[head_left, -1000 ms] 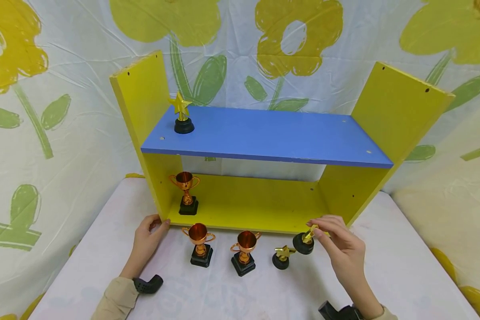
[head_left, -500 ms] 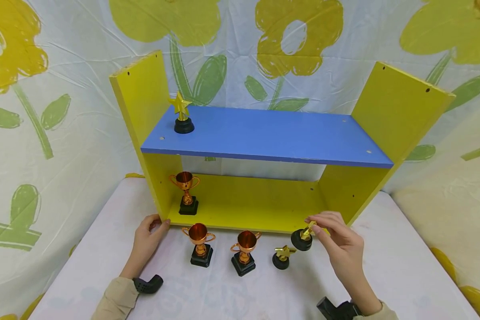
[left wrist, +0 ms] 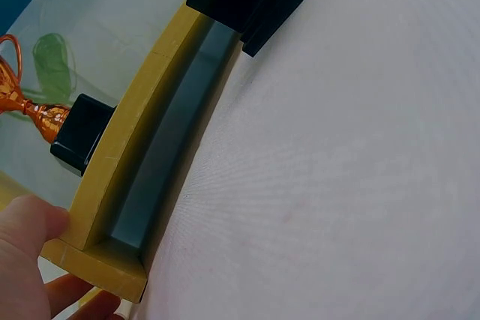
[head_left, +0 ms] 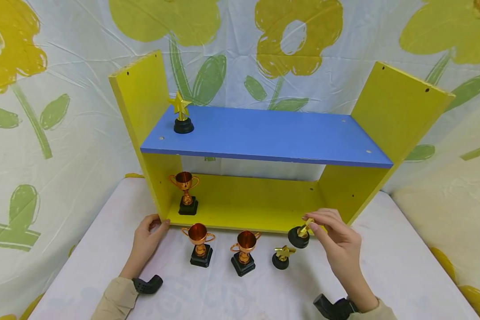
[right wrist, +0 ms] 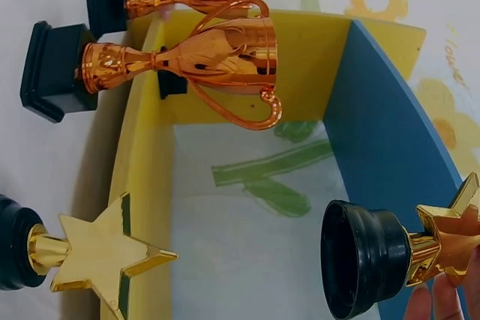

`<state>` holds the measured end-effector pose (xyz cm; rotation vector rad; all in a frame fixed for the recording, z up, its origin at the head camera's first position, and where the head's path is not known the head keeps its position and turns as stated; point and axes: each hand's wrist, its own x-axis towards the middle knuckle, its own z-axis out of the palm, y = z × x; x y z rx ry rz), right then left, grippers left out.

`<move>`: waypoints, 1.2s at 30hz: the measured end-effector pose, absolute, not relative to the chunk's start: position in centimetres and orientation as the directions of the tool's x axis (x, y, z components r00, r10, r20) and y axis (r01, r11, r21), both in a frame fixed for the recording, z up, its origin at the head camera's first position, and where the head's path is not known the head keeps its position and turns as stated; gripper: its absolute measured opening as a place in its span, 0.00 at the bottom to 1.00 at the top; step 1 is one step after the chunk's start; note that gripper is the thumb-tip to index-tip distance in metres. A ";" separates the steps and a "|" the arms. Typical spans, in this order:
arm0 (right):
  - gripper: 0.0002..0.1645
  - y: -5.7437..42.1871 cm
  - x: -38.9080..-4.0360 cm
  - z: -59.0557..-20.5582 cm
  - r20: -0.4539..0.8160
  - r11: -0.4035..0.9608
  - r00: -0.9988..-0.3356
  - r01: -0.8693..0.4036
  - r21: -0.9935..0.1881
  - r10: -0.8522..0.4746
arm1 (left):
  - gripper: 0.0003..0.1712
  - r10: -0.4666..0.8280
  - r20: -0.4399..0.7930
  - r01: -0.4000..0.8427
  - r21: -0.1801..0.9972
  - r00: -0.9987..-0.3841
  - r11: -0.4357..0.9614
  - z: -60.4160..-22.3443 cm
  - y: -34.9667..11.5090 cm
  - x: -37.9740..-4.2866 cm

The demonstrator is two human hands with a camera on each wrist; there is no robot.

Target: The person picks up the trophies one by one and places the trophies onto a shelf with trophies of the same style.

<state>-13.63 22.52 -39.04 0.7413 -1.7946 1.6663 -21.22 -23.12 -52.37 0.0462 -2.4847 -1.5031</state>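
Observation:
My right hand (head_left: pixel 342 249) pinches a gold star trophy (head_left: pixel 299 237) by its star, raised over the table with its black round base tilted toward the left. In the right wrist view this trophy (right wrist: pixel 364 258) shows the underside of its base. A second star trophy (head_left: pixel 281 260) stands on the table just left of it. At the lower left corner of a yellow and blue shelf (head_left: pixel 272 133), my left hand (head_left: pixel 148 240) grips the side board. The left wrist view shows the thumb (left wrist: pixel 34 222) on the yellow corner and fingertips curled under it.
Two copper cup trophies (head_left: pixel 198 244) (head_left: pixel 244 253) stand on the table before the shelf. Another cup trophy (head_left: pixel 187 193) is at the left of the lower level, and a star trophy (head_left: pixel 182 116) sits above it on the blue board. Flowered cloth hangs behind.
My right hand has shifted slightly left and toward the shelf, carrying the star trophy. The left hand and the other trophies have stayed put.

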 end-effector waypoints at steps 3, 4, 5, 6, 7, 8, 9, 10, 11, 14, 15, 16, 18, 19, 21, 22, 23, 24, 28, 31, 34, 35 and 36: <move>0.18 22.4 -13.6 -39.0 0.733 0.067 -0.681 -0.732 -0.679 -0.013 | 0.26 -0.144 0.177 0.091 0.880 -0.974 0.466 -52.3 -23.1 -21.2; 0.18 22.3 -13.6 -39.0 0.732 0.070 -0.682 -0.730 -0.680 -0.011 | 0.26 -0.143 0.176 0.090 0.881 -0.974 0.465 -52.3 -23.1 -21.2; 0.18 22.3 -13.6 -38.9 0.731 0.073 -0.682 -0.730 -0.680 -0.009 | 0.26 -0.143 0.175 0.091 0.881 -0.974 0.465 -52.3 -23.1 -21.2; 0.18 22.2 -13.6 -38.9 0.731 0.074 -0.682 -0.730 -0.680 -0.008 | 0.26 -0.142 0.176 0.091 0.880 -0.974 0.465 -52.3 -23.1 -21.2; 0.18 22.2 -13.6 -38.9 0.732 0.076 -0.682 -0.730 -0.679 -0.006 | 0.26 -0.142 0.175 0.091 0.881 -0.974 0.464 -52.3 -23.1 -21.2; 0.18 22.2 -13.6 -38.9 0.732 0.078 -0.681 -0.730 -0.679 -0.004 | 0.25 -0.143 0.176 0.091 0.881 -0.974 0.464 -52.3 -23.1 -21.2; 0.18 22.1 -13.6 -38.8 0.733 0.079 -0.680 -0.731 -0.678 -0.003 | 0.25 -0.145 0.178 0.092 0.880 -0.973 0.466 -52.3 -23.1 -21.2; 0.18 22.1 -13.6 -38.8 0.735 0.076 -0.678 -0.733 -0.676 -0.003 | 0.25 -0.147 0.181 0.092 0.878 -0.972 0.469 -52.3 -23.1 -21.2; 0.18 22.0 -13.6 -38.7 0.738 0.073 -0.675 -0.736 -0.673 -0.004 | 0.25 -0.149 0.185 0.094 0.876 -0.971 0.473 -52.3 -23.1 -21.2; 0.18 21.9 -13.7 -38.6 0.752 0.044 -0.659 -0.751 -0.658 -0.012 | 0.23 -0.159 0.212 0.110 0.865 -0.964 0.489 -52.3 -23.0 -21.2; 0.18 21.9 -13.7 -38.6 0.755 0.038 -0.656 -0.755 -0.655 -0.015 | 0.22 -0.161 0.222 0.116 0.861 -0.962 0.496 -52.3 -23.0 -21.2; 0.18 21.8 -13.8 -38.6 0.757 0.034 -0.653 -0.757 -0.652 -0.016 | 0.21 -0.165 0.230 0.120 0.858 -0.959 0.499 -52.2 -23.0 -21.2; 0.17 21.7 -13.8 -38.5 0.762 0.026 -0.647 -0.762 -0.647 -0.019 | 0.20 -0.169 0.243 0.129 0.854 -0.955 0.504 -52.2 -22.9 -21.2; 0.17 21.7 -13.9 -38.4 0.762 0.030 -0.647 -0.762 -0.646 -0.019 | 0.20 -0.169 0.243 0.128 0.854 -0.955 0.505 -52.2 -22.9 -21.2; 0.17 21.5 -13.9 -38.3 0.766 0.024 -0.642 -0.766 -0.642 -0.021 | 0.21 -0.168 0.241 0.127 0.855 -0.956 0.504 -52.2 -23.0 -21.2; 0.17 21.5 -14.0 -38.3 0.769 0.019 -0.639 -0.769 -0.639 -0.023 | 0.21 -0.169 0.238 0.125 0.856 -0.956 0.501 -52.2 -23.0 -21.2; 0.17 21.4 -14.0 -38.2 0.772 0.014 -0.635 -0.772 -0.635 -0.025 | 0.21 -0.168 0.236 0.124 0.857 -0.957 0.500 -52.2 -23.0 -21.2; 0.17 21.3 -14.0 -38.2 0.774 0.010 -0.632 -0.775 -0.632 -0.026 | 0.21 -0.166 0.235 0.123 0.857 -0.958 0.500 -52.2 -23.0 -21.2; 0.17 21.2 -14.1 -38.1 0.776 0.016 -0.631 -0.776 -0.631 -0.025 | 0.21 -0.165 0.232 0.120 0.856 -0.959 0.502 -52.3 -23.0 -21.2; 0.17 21.1 -14.2 -38.1 0.775 0.023 -0.632 -0.775 -0.632 -0.023 | 0.21 -0.165 0.238 0.124 0.853 -0.957 0.508 -52.3 -23.0 -21.2; 0.17 21.2 -14.2 -38.0 0.775 0.025 -0.632 -0.775 -0.631 -0.022 | 0.21 -0.164 0.242 0.128 0.852 -0.956 0.508 -52.3 -23.0 -21.2; 0.17 21.2 -14.3 -38.0 0.776 0.022 -0.631 -0.776 -0.630 -0.022 | 0.21 -0.162 0.238 0.126 0.853 -0.957 0.507 -52.3 -23.0 -21.2; 0.17 21.2 -14.3 -38.0 0.776 0.020 -0.630 -0.777 -0.630 -0.022 | 0.21 -0.162 0.235 0.124 0.854 -0.959 0.505 -52.3 -23.0 -21.2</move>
